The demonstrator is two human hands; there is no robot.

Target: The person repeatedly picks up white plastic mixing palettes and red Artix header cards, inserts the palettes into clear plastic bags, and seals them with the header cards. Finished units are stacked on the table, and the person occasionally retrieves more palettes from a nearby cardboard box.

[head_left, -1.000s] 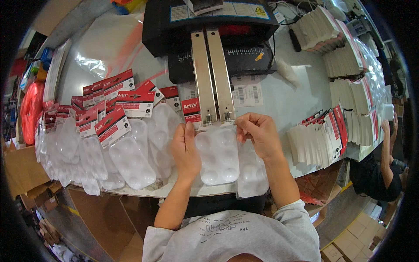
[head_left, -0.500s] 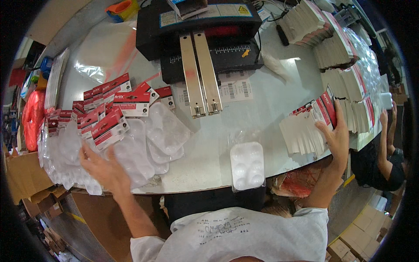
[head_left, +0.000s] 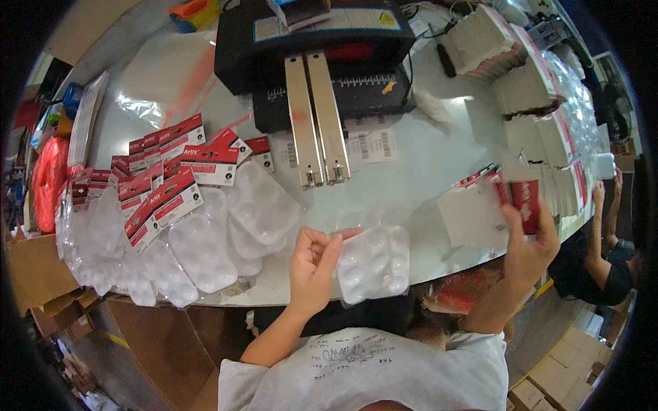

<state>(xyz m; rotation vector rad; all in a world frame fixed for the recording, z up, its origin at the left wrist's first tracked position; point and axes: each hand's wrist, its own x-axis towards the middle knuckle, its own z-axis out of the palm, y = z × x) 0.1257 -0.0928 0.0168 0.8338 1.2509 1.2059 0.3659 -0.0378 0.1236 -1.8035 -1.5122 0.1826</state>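
A white plastic mixing palette (head_left: 374, 266) in a clear bag lies tilted at the table's front edge. My left hand (head_left: 315, 268) pinches that bagged palette at its upper left side, thumb against bent fingers. To the right, my right hand (head_left: 529, 241) is closed on a red and white header card (head_left: 522, 205), partly smeared by motion. Just left of that hand stands a row of folded header cards (head_left: 471, 218). On the left, several bagged palettes with red and white header cards (head_left: 164, 205) overlap in a pile.
A black machine (head_left: 315, 41) with two metal rails (head_left: 317, 120) stands at the back middle. Stacks of cards (head_left: 534, 89) line the right side, beside clear plastic packaging (head_left: 572, 89). Red plastic (head_left: 51, 179) lies far left. Another person's arms (head_left: 603, 226) show at the far right.
My left hand has moved right, from the pile to the single bagged palette, which has shifted and tilted. My right hand has drawn a header card away from the row, toward me.
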